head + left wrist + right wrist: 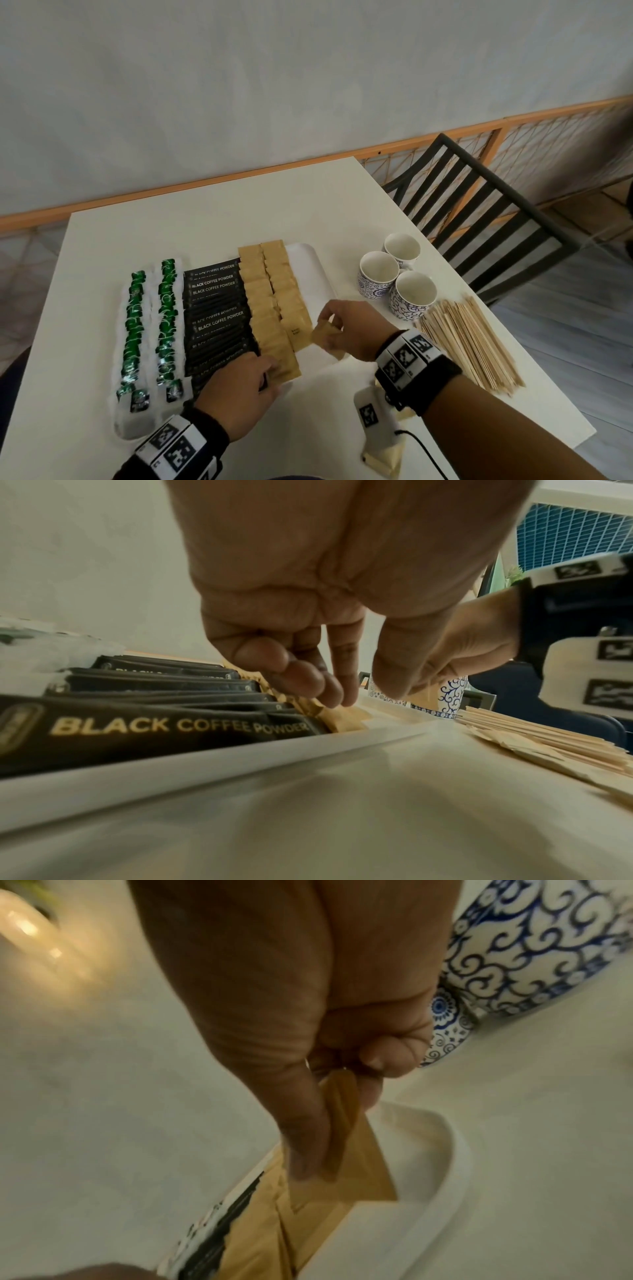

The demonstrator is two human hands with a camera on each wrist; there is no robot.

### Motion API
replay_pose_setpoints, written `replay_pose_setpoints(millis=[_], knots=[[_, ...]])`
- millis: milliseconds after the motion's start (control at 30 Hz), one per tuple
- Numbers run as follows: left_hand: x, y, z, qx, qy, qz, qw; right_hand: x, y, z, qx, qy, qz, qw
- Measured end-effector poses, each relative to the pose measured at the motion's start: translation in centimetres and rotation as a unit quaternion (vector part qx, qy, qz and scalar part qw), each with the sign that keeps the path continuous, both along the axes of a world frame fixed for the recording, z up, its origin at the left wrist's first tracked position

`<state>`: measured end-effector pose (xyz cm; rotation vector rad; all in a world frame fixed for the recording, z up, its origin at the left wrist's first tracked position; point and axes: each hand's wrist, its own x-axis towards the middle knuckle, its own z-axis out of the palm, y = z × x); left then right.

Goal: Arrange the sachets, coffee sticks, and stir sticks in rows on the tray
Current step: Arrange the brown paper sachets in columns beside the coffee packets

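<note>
A white tray (308, 274) holds two rows of green-and-white sachets (135, 329), a row of black coffee sticks (214, 318) and two rows of brown sachets (270, 298). My left hand (274, 368) rests its fingertips (318, 685) on the near end of the brown sachets (342, 721), beside the coffee sticks (154, 726). My right hand (334, 325) pinches a small stack of brown sachets (323, 337) just above the tray's bare right side. In the right wrist view my thumb and fingers (304, 1150) clamp that stack (363, 1164) over the tray (445, 1177). Wooden stir sticks (469, 342) lie piled on the table to the right.
Three blue-patterned cups (378, 274) stand between the tray and the stir sticks. More brown sachets (383, 459) lie near the table's front edge under my right wrist. A black chair (479, 212) stands at the table's far right corner.
</note>
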<state>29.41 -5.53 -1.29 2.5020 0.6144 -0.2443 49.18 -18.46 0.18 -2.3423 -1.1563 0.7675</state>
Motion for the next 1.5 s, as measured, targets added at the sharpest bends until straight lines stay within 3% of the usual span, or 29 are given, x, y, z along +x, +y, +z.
replay_pose_setpoints(millis=[133, 267, 500, 600, 667, 800, 1033, 1233, 1500], knots=[[-0.1, 0.2, 0.0, -0.003, -0.009, 0.006, 1.000, 0.3, 1.9, -0.3, -0.054, -0.017, 0.043, 0.997], [-0.4, 0.4, -0.1, -0.004, -0.015, 0.008, 1.000, 0.4, 2.9, -0.1, -0.063, 0.029, 0.050, 0.996], [-0.6, 0.7, -0.3, -0.002, -0.016, 0.015, 1.000, 1.3, 2.7, 0.1, -0.061, 0.023, 0.058, 0.996], [-0.5, 0.6, -0.4, -0.004, -0.017, 0.015, 1.000, 1.3, 2.1, 0.4, -0.042, 0.135, 0.032, 0.989], [-0.5, 0.5, -0.4, -0.008, -0.017, 0.015, 1.000, 1.3, 1.9, 0.4, -0.035, 0.160, 0.023, 0.986], [-0.5, 0.6, -0.4, -0.012, -0.017, 0.016, 1.000, 1.4, 2.3, 0.1, -0.070, 0.079, 0.055, 0.993], [-0.5, 0.5, -0.1, -0.006, -0.002, 0.012, 1.000, 0.3, 4.2, -0.7, -0.157, -0.050, 0.116, 0.979], [-0.7, 0.5, -0.3, 0.007, 0.005, -0.005, 1.000, -0.1, 4.7, -2.3, -0.088, -0.037, 0.044, 0.994], [-0.9, 0.5, -0.4, 0.008, 0.001, -0.015, 1.000, -1.0, 3.5, -3.2, -0.025, -0.032, 0.016, 0.999]])
